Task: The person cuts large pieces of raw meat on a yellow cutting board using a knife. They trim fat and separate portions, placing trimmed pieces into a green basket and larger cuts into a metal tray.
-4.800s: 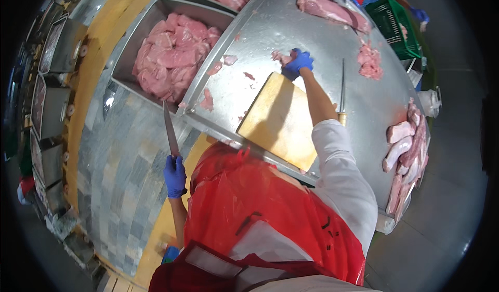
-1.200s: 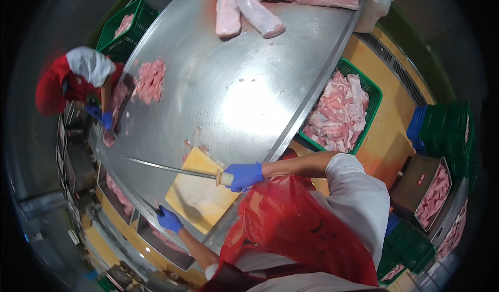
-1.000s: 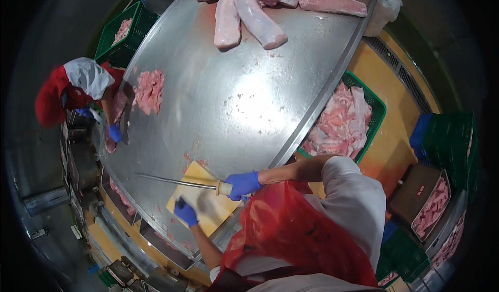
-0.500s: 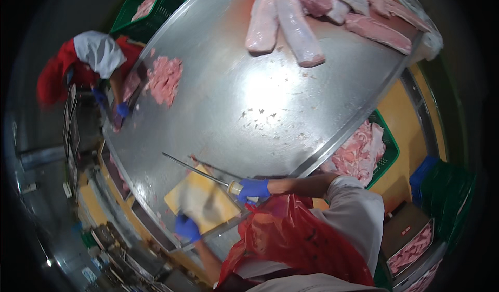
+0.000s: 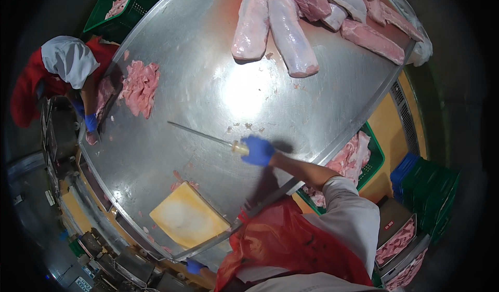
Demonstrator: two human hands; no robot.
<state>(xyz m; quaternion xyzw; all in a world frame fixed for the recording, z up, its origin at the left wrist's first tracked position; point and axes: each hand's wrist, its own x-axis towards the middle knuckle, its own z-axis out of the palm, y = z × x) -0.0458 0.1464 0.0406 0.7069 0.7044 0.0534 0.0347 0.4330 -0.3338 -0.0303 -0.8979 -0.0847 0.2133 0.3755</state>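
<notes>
My right hand, in a blue glove, is closed around the pale handle of a sharpening steel. The long thin rod points left above the metal table. My left hand, also gloved in blue, is low at the table's near edge, below the yellow cutting board; its fingers are too small and blurred to read. The board's middle is worn white, and meat scraps lie by its far corner. Long slabs of pale pink meat are piled at the far side of the table.
At the left, a co-worker in red and white handles meat beside a heap of pink pieces. Green crates of meat stand at the right and far left. Stacked green crates and trays of meat are at right.
My right hand has moved away from me over the table, carrying the sharpening steel. My left hand has dropped from beside the cutting board to below the table edge. The view has shifted slightly.
</notes>
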